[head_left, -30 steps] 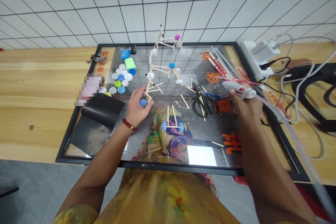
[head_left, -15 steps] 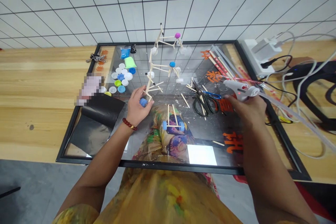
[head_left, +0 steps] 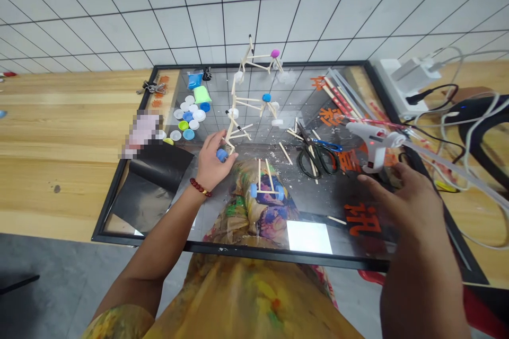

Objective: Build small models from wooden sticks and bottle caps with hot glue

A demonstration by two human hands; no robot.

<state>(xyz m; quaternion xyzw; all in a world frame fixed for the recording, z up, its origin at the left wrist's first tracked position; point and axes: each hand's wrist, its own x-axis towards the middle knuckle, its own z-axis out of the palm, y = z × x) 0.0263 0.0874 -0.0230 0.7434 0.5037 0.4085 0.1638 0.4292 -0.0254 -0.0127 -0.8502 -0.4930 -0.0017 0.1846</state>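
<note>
My left hand [head_left: 214,163] is closed around the near end of a small wooden-stick frame [head_left: 229,136], by a blue bottle-cap wheel [head_left: 221,155]. Black-tipped sticks show on that frame. My right hand [head_left: 411,198] has its fingers apart, just below and right of a white hot glue gun [head_left: 376,140], and holds nothing. The glue gun rests on the glass with a small red light on. Between my hands lies another stick piece [head_left: 267,192] with a light blue cap at each end. Dark-handled scissors [head_left: 316,156] lie over loose sticks left of the glue gun.
Two finished-looking stick models with a blue ball [head_left: 266,97] and a magenta ball [head_left: 275,53] stand farther back. Several bottle caps [head_left: 188,134] and a black sheet [head_left: 159,175] lie left. A power strip [head_left: 392,87] and tangled white cables [head_left: 473,132] are at right.
My right hand has let go of the glue gun and drawn back to the lower right, its fingers opening. My left hand keeps its hold; the whole view has shifted slightly.
</note>
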